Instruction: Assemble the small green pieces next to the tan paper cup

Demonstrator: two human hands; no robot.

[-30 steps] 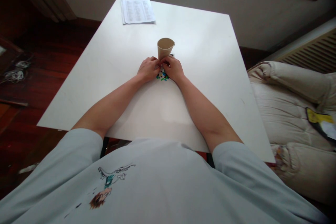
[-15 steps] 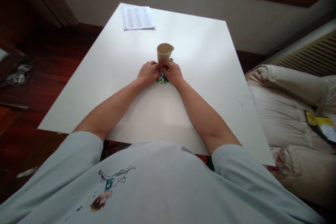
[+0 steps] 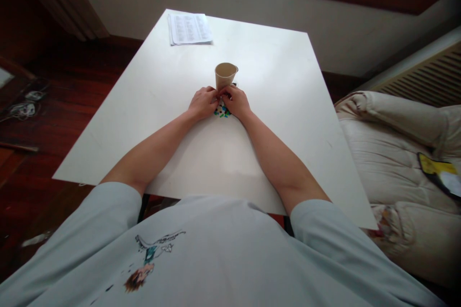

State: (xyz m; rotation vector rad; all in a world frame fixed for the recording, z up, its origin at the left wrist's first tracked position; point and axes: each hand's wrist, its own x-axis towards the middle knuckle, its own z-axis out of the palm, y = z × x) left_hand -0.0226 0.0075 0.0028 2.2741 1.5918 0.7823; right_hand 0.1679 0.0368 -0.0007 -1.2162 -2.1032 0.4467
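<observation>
A tan paper cup (image 3: 225,76) with a wide open mouth stands at the middle of the table, its lower part hidden behind my fingers. Small green, blue, white and dark pieces (image 3: 222,111) lie in a cluster on the near side of it. My left hand (image 3: 203,102) rests at the left of these pieces, fingers closed together by the cup's base. From the right, my right hand (image 3: 236,100) meets it with thumb and fingers pinched. Whatever is between the fingertips is too small to make out. Just behind the right hand a small dark-and-white thing partly shows.
The white table (image 3: 281,72) carries a stack of printed sheets (image 3: 189,29) at its far left corner. A beige sofa (image 3: 392,153) stands along the right side, with a yellow-and-black item (image 3: 437,168) on it. Cables (image 3: 23,107) lie at the left on the dark wooden floor.
The view has tilted up slightly, so everything sits a little lower. Both hands stay by the cup's base with only slight finger movement.
</observation>
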